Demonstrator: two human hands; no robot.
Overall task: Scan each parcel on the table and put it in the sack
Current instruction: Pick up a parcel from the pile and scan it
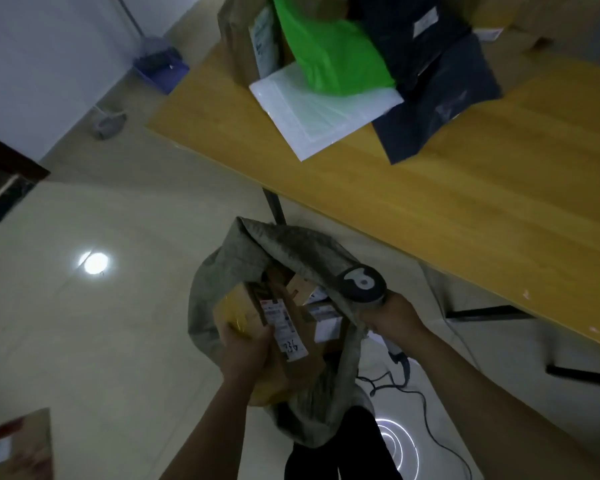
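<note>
Both arms reach down; left hand (245, 348) and right hand (394, 317) seemingly curled, gripping.

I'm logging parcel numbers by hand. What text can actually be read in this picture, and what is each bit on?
"336": handwritten on the white label of the brown parcel the left hand holds in the sack.
Print on that label: too small to read.
Labels on the table parcels and the floor box: blurred, unreadable.
The scanner in the right hand: a white mark, no legible letters.
</note>
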